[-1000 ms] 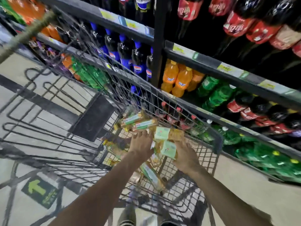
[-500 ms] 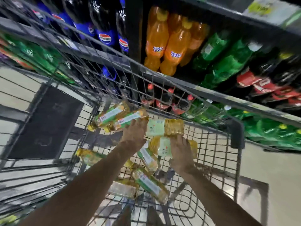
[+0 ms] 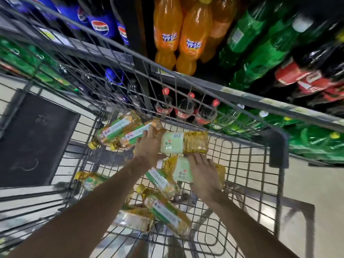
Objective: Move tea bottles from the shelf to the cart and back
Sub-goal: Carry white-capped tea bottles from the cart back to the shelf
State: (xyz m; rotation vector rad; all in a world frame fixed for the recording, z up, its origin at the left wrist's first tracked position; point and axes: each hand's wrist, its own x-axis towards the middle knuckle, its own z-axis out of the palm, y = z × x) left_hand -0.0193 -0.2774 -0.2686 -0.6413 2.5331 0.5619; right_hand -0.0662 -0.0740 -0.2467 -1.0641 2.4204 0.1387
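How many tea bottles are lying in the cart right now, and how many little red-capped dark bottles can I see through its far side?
Tea bottles in the cart: 8
Small red-capped dark bottles behind its far wall: 3
Total: 11

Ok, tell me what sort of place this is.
Most likely a supermarket drinks aisle. Orange soda bottles and green soda bottles line a shelf with price labels on its edge, and a wire cart holding tea bottles stands beside it.
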